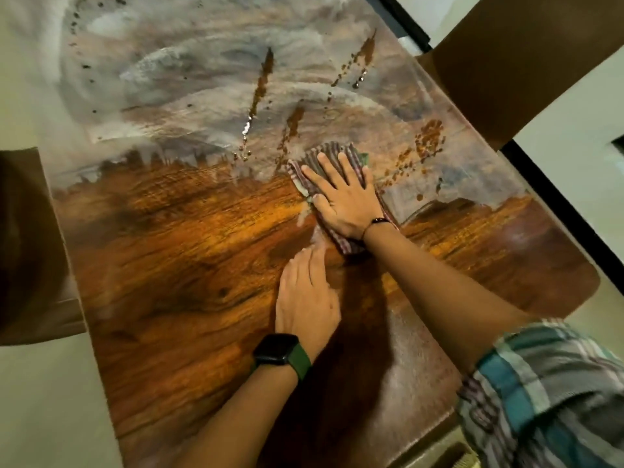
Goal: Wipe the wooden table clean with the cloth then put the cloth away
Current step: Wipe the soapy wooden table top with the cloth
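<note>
- Cloth (pixel 332 184) lies mid-worktop (pixel 175 251), pinned under my right hand (pixel 341 197), fingers spread flat.
- My left hand (pixel 305 298) rests flat, fingers together, just beside it.
- Brown streaks (pixel 261 86) lie beyond.

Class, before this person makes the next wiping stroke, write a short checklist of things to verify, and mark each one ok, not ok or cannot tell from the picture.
1. Right hand flat on the cloth, fingers spread: ok.
2. Left hand resting on the table, off the cloth: ok.
3. Cloth lies against the table top: ok.
4. Far half free of dirt: not ok; brown streaks and a grey film remain.
5. Near half wiped: ok, the wood grain shows.
6. Cloth clean enough to go on: cannot tell.
</note>
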A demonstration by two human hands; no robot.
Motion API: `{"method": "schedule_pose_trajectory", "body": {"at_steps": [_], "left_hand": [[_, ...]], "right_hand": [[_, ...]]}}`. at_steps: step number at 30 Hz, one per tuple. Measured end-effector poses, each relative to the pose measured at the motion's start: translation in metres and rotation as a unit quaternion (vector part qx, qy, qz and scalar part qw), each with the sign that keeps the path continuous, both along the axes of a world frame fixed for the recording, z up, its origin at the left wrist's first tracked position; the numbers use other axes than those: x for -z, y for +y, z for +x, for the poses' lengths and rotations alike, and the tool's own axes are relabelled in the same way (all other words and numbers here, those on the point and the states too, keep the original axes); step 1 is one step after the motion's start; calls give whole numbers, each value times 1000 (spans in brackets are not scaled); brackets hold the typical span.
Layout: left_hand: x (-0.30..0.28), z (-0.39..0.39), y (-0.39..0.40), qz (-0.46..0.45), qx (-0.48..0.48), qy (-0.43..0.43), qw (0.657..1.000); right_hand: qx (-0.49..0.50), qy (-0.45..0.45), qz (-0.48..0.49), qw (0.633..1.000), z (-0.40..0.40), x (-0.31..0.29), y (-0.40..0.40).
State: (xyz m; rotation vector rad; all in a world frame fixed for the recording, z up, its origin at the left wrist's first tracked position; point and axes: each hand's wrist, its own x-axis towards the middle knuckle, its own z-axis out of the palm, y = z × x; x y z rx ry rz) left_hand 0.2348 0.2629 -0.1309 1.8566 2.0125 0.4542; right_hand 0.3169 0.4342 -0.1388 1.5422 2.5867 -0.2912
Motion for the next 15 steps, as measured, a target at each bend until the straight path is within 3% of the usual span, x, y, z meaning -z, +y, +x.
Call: {"method": "schedule_pose_trajectory", "body": {"at_steps": [3, 8, 12, 15], "left_hand": [[-1, -32, 19, 16, -80, -2, 997], [4, -56, 53, 25, -148, -100, 984], [1, -55, 51, 65, -175, -193, 963], [4, -55, 49, 89, -167, -206, 960]], "right_hand": [[-54, 17, 34, 998, 13, -1, -51], [-113, 19, 36, 993, 38, -3, -163], [-113, 23, 24, 993, 21, -3, -128], [-92, 10, 22, 995, -28, 0, -57]]}}
